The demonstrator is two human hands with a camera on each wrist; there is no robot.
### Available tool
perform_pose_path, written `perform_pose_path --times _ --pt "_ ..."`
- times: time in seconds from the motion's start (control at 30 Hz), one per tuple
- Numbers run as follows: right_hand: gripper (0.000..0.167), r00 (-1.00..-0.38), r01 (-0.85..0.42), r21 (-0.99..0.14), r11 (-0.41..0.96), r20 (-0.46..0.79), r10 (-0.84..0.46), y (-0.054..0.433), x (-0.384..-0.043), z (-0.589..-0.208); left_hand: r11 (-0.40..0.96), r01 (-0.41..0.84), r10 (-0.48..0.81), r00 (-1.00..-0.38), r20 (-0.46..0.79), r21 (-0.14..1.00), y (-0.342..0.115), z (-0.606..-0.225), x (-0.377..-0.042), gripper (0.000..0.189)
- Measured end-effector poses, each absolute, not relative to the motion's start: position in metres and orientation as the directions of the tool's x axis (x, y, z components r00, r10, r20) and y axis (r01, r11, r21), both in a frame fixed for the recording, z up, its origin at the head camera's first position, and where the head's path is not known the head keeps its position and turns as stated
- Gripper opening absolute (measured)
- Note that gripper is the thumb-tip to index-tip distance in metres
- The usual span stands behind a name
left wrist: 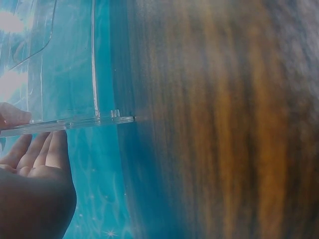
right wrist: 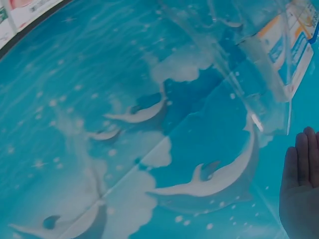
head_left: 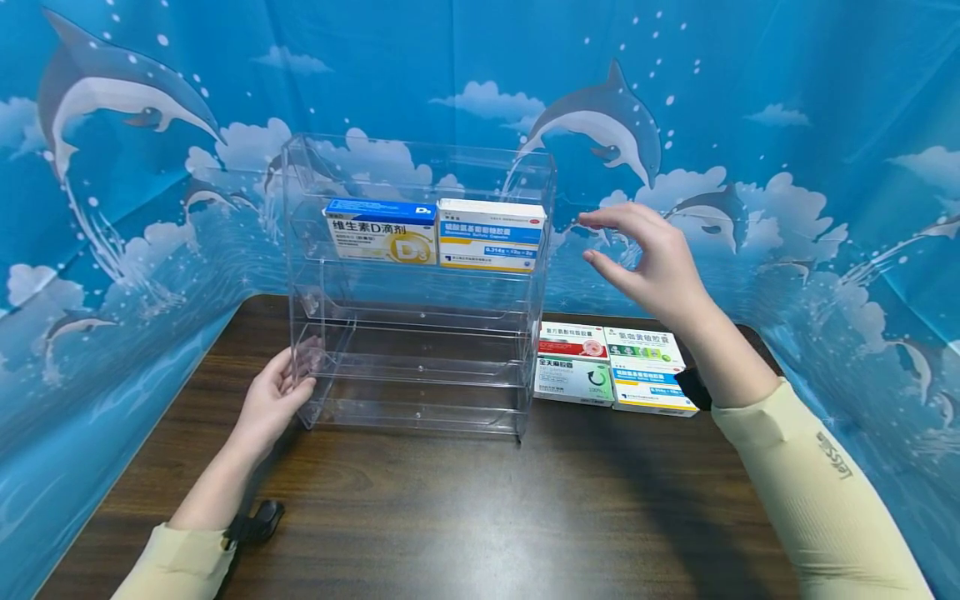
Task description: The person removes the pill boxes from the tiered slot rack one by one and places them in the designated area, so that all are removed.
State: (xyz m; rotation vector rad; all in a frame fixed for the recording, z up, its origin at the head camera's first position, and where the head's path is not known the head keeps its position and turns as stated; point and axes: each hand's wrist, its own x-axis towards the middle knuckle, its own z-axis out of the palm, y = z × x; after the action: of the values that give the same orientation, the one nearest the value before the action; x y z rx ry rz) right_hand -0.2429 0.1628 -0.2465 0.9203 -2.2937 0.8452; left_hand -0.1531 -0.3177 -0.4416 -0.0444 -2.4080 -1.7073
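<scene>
A clear acrylic tiered rack (head_left: 420, 367) stands on the table. My left hand (head_left: 276, 393) holds its left side panel low down, thumb on one face and fingers on the other, as the left wrist view shows along the panel's edge (left wrist: 75, 122). On an upper tier sit a blue-topped vitamin D box (head_left: 381, 233) and, beside it, a white-and-blue capsule box (head_left: 491, 237). To the right of the rack my right hand (head_left: 652, 254) is raised in the air, thumb and fingers apart, holding nothing; in the right wrist view its fingers (right wrist: 303, 159) look straight.
Right of the rack, several medicine boxes lie on the dark wood table (head_left: 465, 517): a red-and-white box (head_left: 572, 342), a green-and-white box (head_left: 573, 379), a capsule box with small pictures (head_left: 643, 346) and a blue-and-white box (head_left: 651, 388). A blue dolphin-print curtain (head_left: 390, 67) surrounds the table.
</scene>
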Motion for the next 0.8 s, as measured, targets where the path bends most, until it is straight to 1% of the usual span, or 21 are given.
perform_pose_path --times 0.17,0.37,0.63,0.8 --pt "0.038 -0.597 -0.773 -0.335 0.539 0.67 -0.441 0.14 -0.251 -0.24 0.339 0.13 -0.087 -0.982 0.168 0.932 -0.317 -0.441 -0.154 0.06" --pt "0.035 -0.601 -0.777 -0.346 0.525 0.653 -0.46 0.116 -0.26 -0.235 0.325 0.112 -0.089 -0.985 0.149 0.939 -0.318 -0.441 -0.153 0.061" --pt "0.037 -0.641 -0.754 -0.38 0.537 0.603 -0.474 0.094 -0.274 -0.234 0.347 0.107 -0.086 -0.986 0.146 0.932 -0.319 -0.442 -0.153 0.061" --pt "0.037 -0.661 -0.735 -0.349 0.581 0.56 -0.499 0.083 -0.28 -0.232 0.377 0.125 -0.074 -0.984 0.165 0.918 -0.319 -0.441 -0.153 0.06"
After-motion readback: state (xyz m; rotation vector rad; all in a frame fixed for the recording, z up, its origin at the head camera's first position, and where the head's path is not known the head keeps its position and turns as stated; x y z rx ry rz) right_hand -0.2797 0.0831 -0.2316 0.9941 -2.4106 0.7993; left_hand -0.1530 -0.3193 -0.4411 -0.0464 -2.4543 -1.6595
